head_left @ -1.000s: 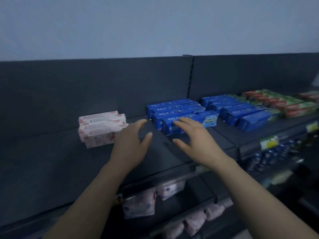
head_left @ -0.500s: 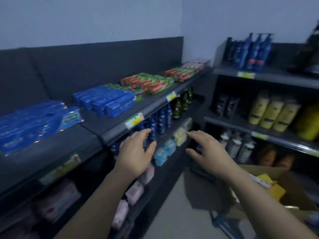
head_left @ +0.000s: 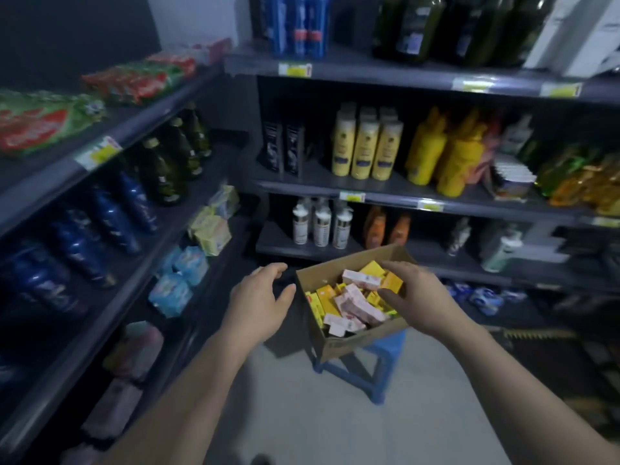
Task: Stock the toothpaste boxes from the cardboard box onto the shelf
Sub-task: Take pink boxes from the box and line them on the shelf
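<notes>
An open cardboard box [head_left: 352, 340] stands on a blue plastic stool [head_left: 372, 367] in the aisle corner. Inside lie several pink toothpaste boxes [head_left: 355, 302] mixed with yellow boxes [head_left: 327, 297]. My right hand [head_left: 414, 292] hovers over the box's right side, fingers spread, holding nothing. Just left of the box, my left hand [head_left: 260, 297] hangs in the air, fingers relaxed and empty. Red and green toothpaste boxes [head_left: 40, 124] lie on the top left shelf [head_left: 67, 166].
Shelves run along the left and the back. Blue bottles [head_left: 110, 219], dark green bottles [head_left: 167, 162] and soap packs [head_left: 211, 229] fill the left shelves. Yellow bottles [head_left: 367, 146] and white bottles [head_left: 318, 223] stand on the back shelves. Grey floor [head_left: 335, 424] lies below the stool.
The view has swung right and down from the shelf of blue and pink boxes to the cardboard box. Both empty hands have come away from the shelf and now reach over the box.
</notes>
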